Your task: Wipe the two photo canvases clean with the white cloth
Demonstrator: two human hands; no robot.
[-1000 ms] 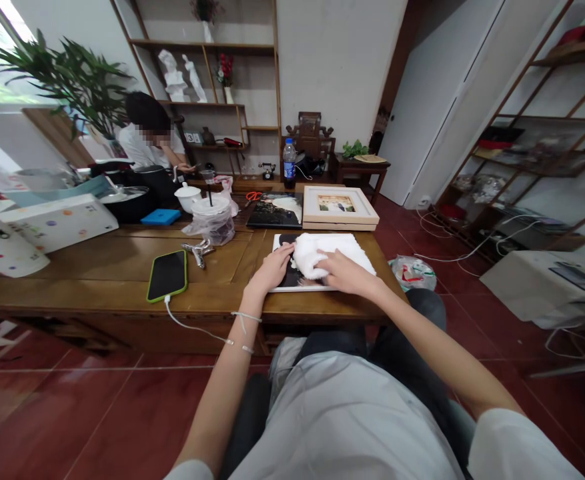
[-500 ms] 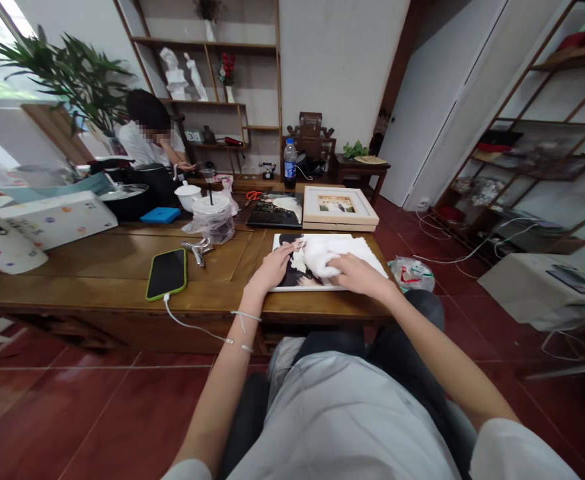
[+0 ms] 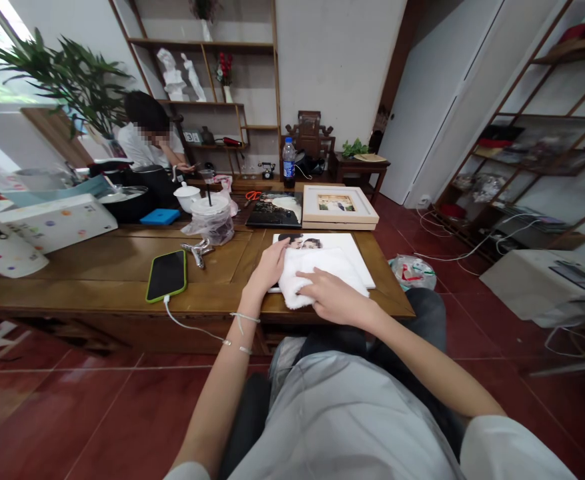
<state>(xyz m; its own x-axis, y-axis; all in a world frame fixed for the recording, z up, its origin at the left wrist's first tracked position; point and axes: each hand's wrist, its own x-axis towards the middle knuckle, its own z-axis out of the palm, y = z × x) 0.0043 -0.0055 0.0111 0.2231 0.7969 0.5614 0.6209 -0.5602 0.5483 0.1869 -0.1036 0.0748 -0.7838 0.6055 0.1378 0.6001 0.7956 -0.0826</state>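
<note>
A photo panel (image 3: pixel 362 257) with a printed picture of two people lies at the table's near right edge. Over its lower part is spread a fluffy white cloth (image 3: pixel 339 263), which hangs slightly past the panel's front edge. My right hand (image 3: pixel 333 295) presses on the cloth near its front, fingers bent into it with the index finger reaching out. Flat along the panel's left side rests my left hand (image 3: pixel 271 265), its fingers stretched out and partly hidden by the cloth. Just behind the panel are a dark photo panel (image 3: pixel 275 209) and a white-framed picture (image 3: pixel 341 208).
Left on the wooden table (image 3: pixel 217 283) lie a phone (image 3: pixel 167 276) on a charging cable, a metal fitting (image 3: pixel 199 252) and a bagged cup (image 3: pixel 212 220). A bottle (image 3: pixel 289 163) stands behind. Across the table sits another person (image 3: pixel 155 133). A bagged bin (image 3: pixel 412 273) is right.
My right hand has moved toward me and left with the cloth, which was bunched and now lies spread over the lower picture. My left hand stays at the panel's left side.
</note>
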